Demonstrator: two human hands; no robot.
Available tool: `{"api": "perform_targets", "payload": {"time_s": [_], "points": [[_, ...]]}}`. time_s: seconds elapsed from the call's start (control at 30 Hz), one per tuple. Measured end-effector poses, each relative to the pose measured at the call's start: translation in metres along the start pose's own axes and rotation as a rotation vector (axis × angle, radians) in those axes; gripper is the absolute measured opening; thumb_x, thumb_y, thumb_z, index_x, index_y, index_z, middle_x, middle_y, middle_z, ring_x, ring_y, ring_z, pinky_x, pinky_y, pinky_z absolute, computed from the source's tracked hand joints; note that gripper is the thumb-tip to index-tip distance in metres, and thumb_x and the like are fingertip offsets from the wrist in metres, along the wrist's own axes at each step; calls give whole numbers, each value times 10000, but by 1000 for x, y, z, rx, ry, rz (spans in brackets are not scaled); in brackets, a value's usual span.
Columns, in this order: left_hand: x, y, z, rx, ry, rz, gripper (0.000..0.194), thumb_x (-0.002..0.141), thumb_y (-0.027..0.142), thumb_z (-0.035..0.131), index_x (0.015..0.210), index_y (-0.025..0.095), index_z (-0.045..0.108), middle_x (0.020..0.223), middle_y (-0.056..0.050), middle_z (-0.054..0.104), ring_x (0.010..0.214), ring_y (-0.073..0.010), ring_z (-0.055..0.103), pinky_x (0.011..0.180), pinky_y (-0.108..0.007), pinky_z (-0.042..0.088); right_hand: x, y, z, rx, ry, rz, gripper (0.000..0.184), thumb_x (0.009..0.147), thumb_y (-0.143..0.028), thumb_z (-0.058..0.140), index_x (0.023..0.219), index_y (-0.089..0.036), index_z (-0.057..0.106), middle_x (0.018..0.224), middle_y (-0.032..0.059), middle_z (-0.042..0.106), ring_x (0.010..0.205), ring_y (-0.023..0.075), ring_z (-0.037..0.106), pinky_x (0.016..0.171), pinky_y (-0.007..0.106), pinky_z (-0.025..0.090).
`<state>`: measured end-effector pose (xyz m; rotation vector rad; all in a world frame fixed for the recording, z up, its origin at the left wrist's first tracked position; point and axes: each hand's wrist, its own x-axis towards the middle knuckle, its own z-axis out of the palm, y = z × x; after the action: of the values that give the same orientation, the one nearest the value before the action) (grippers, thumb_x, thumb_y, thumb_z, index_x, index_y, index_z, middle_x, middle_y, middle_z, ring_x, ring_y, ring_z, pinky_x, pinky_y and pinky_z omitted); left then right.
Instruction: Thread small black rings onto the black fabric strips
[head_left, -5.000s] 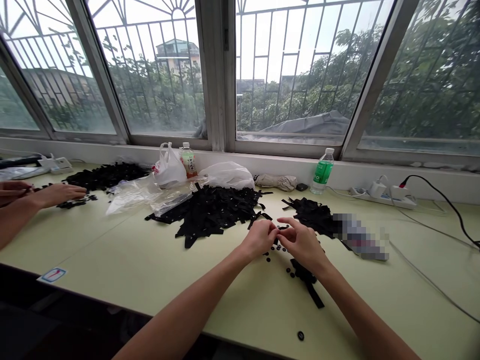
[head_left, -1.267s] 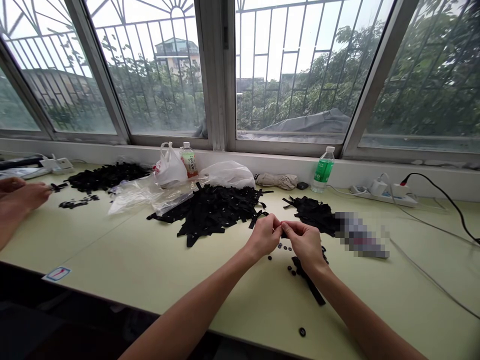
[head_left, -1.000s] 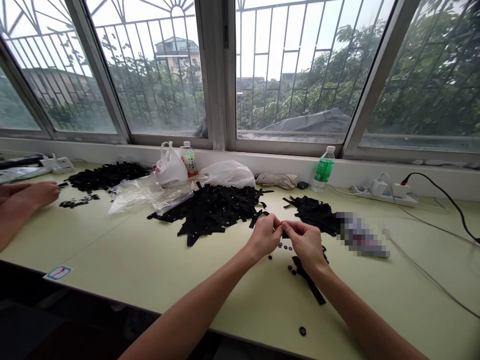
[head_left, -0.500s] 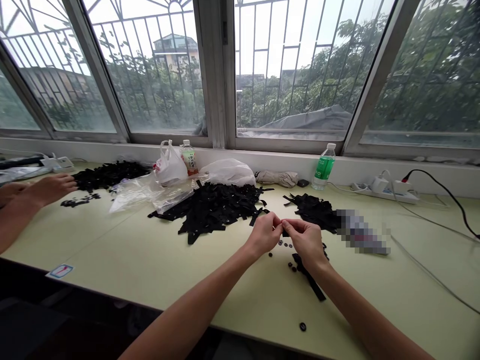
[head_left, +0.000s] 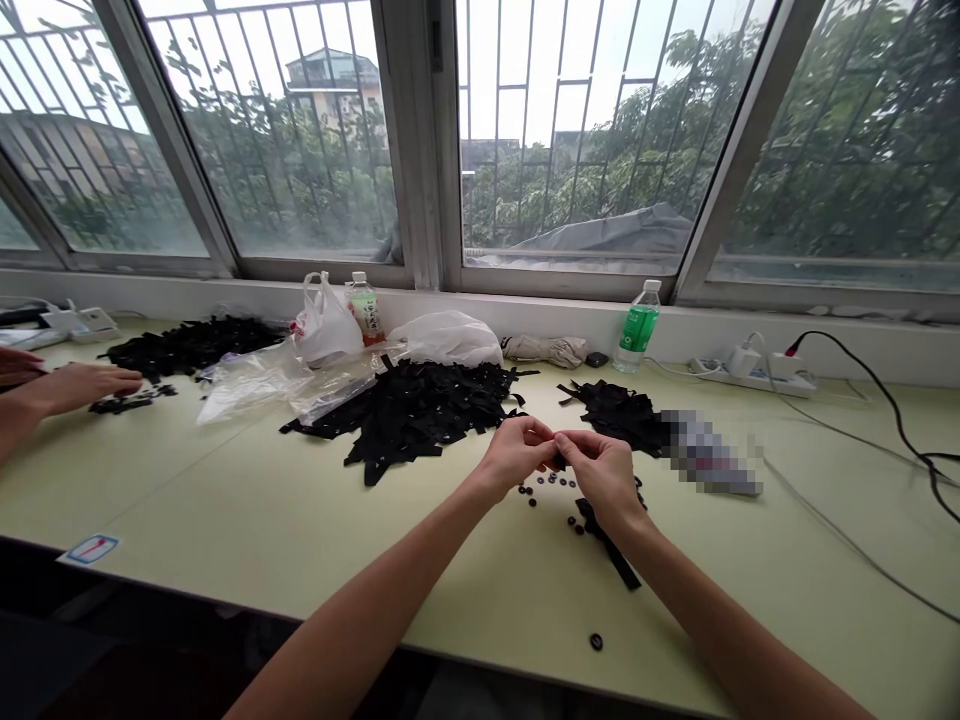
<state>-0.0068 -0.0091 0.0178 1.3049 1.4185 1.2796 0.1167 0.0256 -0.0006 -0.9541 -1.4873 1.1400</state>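
Note:
My left hand and my right hand meet fingertip to fingertip above the table. Both are closed in a pinch on a small black fabric piece, mostly covered by the fingers. Beneath and beside them lie several small dark buttons. A black fabric strip rests partly under my right hand and wrist. One larger black button is nearer the table's front edge. Beyond my left hand spreads a big pile of black fabric strips; a smaller pile sits behind my right hand.
On the pale table, clear plastic bags and a white bag lie at the back. A green-labelled bottle and a power strip stand by the window. Another person's hand works near a black pile at left.
The view has shifted slightly, so most things sit further left. My hands stay pinched together, and more of the black piece and the buttons below shows. The other person's hand has moved a little.

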Motion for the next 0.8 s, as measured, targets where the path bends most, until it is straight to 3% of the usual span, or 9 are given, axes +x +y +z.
{"api": "perform_targets", "payload": {"time_s": [0.3,0.5,0.8], "points": [[6,-1,-15,-285,-98,-60,376,590,352,836,815,86,694,725,-65,670,621,-109,599,646,-263,498,-1,-12,-4,112,-78,1,327,653,-439,737,816,-157,763,738,81,745,701,222,657,647,334,523],[9,0,-23,-301,-152,-74,365,596,351,835,823,85,732,724,-72,682,646,-115,597,675,-268,484,3,-12,-6,234,-174,13,345,627,-432,774,852,-171,769,798,82,754,756,221,662,730,369,536],[10,-1,-24,-420,-139,-150,349,561,292,863,803,87,720,692,-47,666,618,-95,596,650,-242,478,6,-10,-8,366,-241,86,332,616,-388,796,870,-176,763,875,81,756,847,231,669,840,409,526]]}}
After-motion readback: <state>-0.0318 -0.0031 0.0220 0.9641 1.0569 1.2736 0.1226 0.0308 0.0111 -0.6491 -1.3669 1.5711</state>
